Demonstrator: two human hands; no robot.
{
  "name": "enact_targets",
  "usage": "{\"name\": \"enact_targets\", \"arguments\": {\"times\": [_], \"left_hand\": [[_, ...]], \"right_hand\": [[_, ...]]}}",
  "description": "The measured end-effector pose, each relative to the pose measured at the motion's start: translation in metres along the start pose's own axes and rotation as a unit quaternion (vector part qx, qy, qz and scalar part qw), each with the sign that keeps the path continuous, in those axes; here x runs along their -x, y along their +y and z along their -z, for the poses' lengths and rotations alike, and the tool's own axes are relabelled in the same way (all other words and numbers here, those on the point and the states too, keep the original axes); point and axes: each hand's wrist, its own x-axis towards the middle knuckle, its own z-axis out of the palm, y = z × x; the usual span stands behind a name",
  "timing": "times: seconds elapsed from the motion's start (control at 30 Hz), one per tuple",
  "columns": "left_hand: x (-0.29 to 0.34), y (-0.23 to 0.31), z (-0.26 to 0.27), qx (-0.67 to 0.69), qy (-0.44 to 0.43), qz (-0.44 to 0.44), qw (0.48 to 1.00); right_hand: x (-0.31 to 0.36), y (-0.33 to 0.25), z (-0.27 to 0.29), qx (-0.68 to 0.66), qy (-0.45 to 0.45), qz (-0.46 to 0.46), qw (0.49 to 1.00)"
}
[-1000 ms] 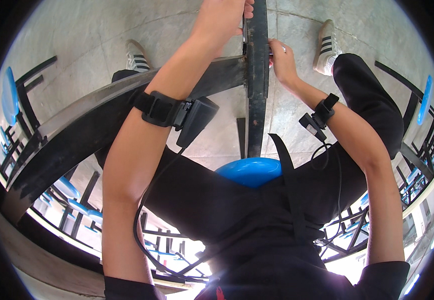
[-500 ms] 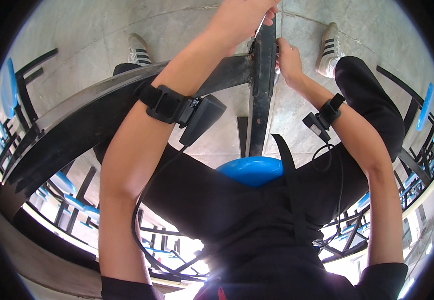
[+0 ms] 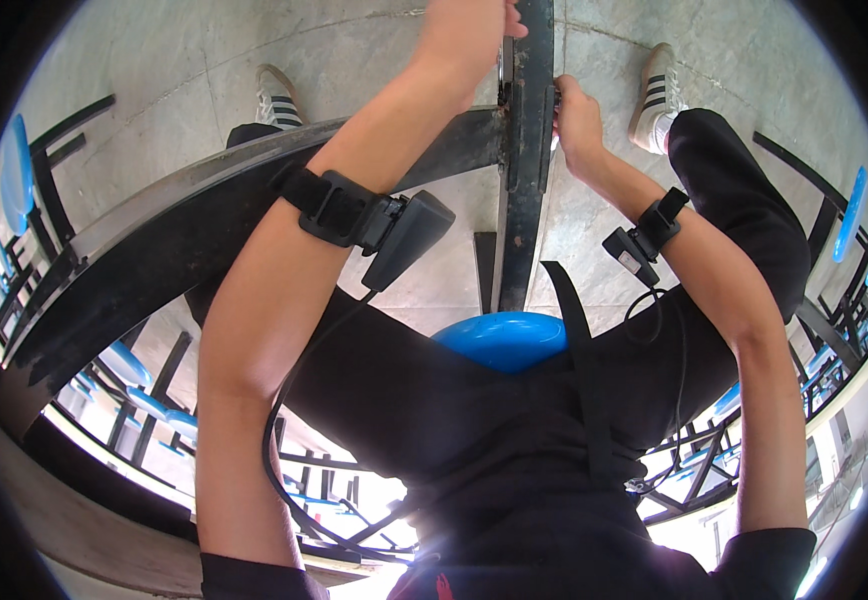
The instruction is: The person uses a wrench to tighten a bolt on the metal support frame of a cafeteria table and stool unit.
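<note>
Both left hand [image 3: 467, 38] and right hand [image 3: 581, 118] flank a black beam [image 3: 528, 150], fingers [image 3: 517, 29] curled, their hold unclear.

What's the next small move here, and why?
I'd probably brace the right hand against the black beam before shifting the left hand. They're on opposite sides of the beam, near where the crossbar meets it, so bracing might steady things. What either hand grips is unclear.

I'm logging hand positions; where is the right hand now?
In the head view, the right hand is above and right of centre, at the right side of the black metal beam.
</note>
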Motion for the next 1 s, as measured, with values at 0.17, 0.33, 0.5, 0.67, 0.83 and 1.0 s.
{"name": "enact_targets", "arguments": {"times": [0.17,0.33,0.5,0.67,0.83,1.0], "left_hand": [[-0.003,0.004,-0.002,0.166,0.117,0.014,0.979],[-0.014,-0.003,0.009,0.28,0.154,-0.062,0.946],[-0.036,-0.014,0.052,0.396,0.066,0.0,0.916],[-0.013,0.004,0.009,0.258,0.138,-0.134,0.947],[-0.01,0.008,0.006,0.223,0.144,-0.191,0.945],[-0.002,0.016,0.0,0.135,0.171,-0.144,0.965]], "right_hand": [[0.001,0.0,-0.001,-0.006,-0.016,-0.015,1.0],[-0.003,0.005,0.0,-0.012,-0.014,0.011,1.0],[-0.004,0.005,-0.005,-0.019,-0.013,0.005,1.0],[-0.004,0.006,0.0,-0.028,-0.025,0.012,0.999],[-0.002,0.004,-0.002,-0.035,-0.026,0.016,0.999],[-0.001,0.004,-0.004,-0.038,-0.017,0.01,0.999]]}}
